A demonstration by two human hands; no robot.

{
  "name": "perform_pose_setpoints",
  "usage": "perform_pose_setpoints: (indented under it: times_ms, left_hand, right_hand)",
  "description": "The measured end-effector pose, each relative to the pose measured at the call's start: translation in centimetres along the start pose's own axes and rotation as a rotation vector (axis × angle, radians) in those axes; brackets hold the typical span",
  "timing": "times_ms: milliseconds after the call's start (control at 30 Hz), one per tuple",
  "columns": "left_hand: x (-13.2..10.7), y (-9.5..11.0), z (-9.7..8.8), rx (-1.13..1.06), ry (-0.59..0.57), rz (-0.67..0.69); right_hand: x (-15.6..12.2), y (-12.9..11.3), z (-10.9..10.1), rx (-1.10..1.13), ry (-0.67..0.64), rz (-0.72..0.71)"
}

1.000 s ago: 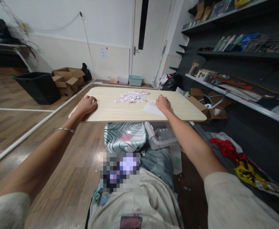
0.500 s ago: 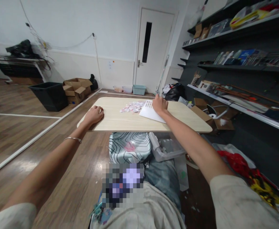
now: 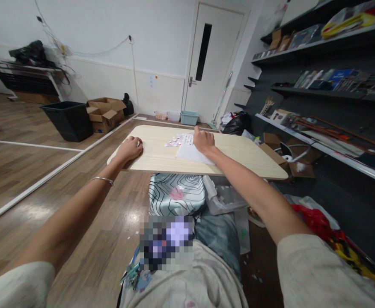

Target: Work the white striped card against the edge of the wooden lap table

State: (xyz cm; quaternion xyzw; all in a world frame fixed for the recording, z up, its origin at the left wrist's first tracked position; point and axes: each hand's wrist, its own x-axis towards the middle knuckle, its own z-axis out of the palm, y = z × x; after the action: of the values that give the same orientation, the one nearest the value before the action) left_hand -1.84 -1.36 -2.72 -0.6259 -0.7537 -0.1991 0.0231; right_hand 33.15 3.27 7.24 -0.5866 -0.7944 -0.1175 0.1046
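My right hand [image 3: 204, 140] is closed on a white sheet [image 3: 192, 153] with a grid of rectangular cut-outs near its far end. The sheet lies low over a pale wood-look tabletop [image 3: 248, 156] and partly covers a scatter of small white and pinkish scraps [image 3: 174, 141]. Toward the tabletop's left side rests my left hand [image 3: 130, 149], its fingers curled with the knuckles up. Anything under those fingers is hidden.
Below the tabletop are a patterned cushion-like item [image 3: 162, 196] and a clear plastic box [image 3: 222, 201]. A black bin [image 3: 67, 122] and open cardboard boxes [image 3: 105, 113] stand left. Loaded shelves [image 3: 322, 92] line the right wall.
My right hand has moved left with the white sheet, which now covers more of the scraps. The left hand stays at the same place on the tabletop. The view has shifted slightly.
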Motion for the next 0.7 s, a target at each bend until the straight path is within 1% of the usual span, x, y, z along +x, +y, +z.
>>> perform_pose_setpoints:
  times_ms: [133,300,433,567,700]
  left_hand:
    - [0.4,-0.4,0.3,-0.016,-0.009,-0.004]
    - [0.6,-0.6,0.5,-0.021,0.002,-0.004]
    - [0.4,-0.4,0.3,-0.009,-0.01,0.003]
    - [0.1,-0.1,-0.1,-0.006,-0.028,-0.009]
    - [-0.1,0.1,-0.3,-0.03,-0.017,-0.015]
  right_hand:
    - [-1.3,0.3,0.1,0.018,-0.002,0.022]
    - [-0.6,0.6,-0.5,0.018,0.007,0.055]
    - [0.0,-0.6,-0.3,-0.004,0.012,-0.017]
    - [-0.5,-1.8,0.7,-0.009,-0.015,-0.101]
    - [-1.5,-1.6,1.1,-0.015,-0.026,-0.16]
